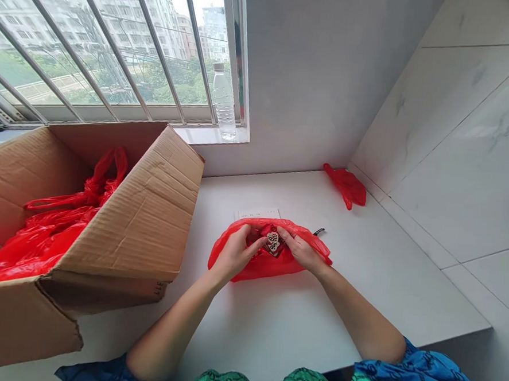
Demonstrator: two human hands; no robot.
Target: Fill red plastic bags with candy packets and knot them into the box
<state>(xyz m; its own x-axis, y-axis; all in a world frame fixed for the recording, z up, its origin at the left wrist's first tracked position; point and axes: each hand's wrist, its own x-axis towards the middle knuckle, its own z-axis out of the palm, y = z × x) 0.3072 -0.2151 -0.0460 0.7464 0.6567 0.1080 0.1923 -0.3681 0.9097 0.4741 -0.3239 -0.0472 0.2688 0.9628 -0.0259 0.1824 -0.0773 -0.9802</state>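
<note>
An open red plastic bag [271, 272] lies spread on the white counter in front of me. In its mouth is a small dark red item with a pale heart-shaped label [273, 241] bearing dark lettering; its exact kind is unclear. My left hand [239, 248] reaches into the bag from the left, closed, its thumb on the item's edge. From the right, my right hand [299, 248] is closed at the item's upper right side, fingertips partly hidden. Red plastic lies around both wrists.
A large open cardboard box [136, 223] stands on the left, with several red plastic bags [53, 233] inside. Paper [259, 214] and a dark pen-like thing [320, 232] lie behind my bag. A crumpled red bag [347, 186] rests by the wall; a bottle [224, 105] stands on the sill.
</note>
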